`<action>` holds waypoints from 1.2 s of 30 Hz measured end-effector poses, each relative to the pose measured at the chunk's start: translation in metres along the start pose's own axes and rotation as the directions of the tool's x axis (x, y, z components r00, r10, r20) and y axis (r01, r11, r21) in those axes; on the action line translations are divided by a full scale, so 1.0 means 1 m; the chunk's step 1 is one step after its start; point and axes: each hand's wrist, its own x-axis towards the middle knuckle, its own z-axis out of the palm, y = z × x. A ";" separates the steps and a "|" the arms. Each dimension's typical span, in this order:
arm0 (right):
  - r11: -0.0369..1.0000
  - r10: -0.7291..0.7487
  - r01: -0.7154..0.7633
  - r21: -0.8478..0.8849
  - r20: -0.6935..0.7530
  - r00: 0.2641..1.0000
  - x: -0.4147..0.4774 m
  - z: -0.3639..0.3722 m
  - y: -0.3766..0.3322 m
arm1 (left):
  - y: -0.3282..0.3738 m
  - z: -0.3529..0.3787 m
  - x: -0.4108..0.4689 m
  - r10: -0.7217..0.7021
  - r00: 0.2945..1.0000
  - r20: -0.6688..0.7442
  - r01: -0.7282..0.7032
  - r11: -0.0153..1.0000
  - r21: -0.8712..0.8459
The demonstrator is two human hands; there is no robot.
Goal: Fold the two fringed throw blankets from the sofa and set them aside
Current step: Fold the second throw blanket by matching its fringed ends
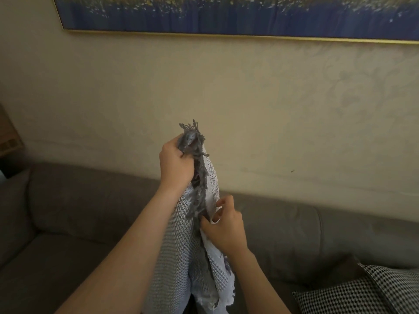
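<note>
Left hand (175, 165) grips blanket (172, 252) fringe up high; right hand (224, 227) pinches edge lower, above sofa (79, 223).

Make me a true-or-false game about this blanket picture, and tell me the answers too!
1. The left hand grips the fringed blanket up high. True.
2. The right hand is empty. False: it pinches the blanket's edge lower down.
3. The blanket lies spread flat on the sofa. False: both hands hold it up and it hangs down.
4. A black-and-white checked cushion sits on the sofa at the right. True.
</note>
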 end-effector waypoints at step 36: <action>0.930 -0.284 0.304 -0.207 0.119 0.951 0.007 0.002 0.071 | -0.013 0.009 0.005 -0.200 0.949 -0.242 0.199 0.980 -0.030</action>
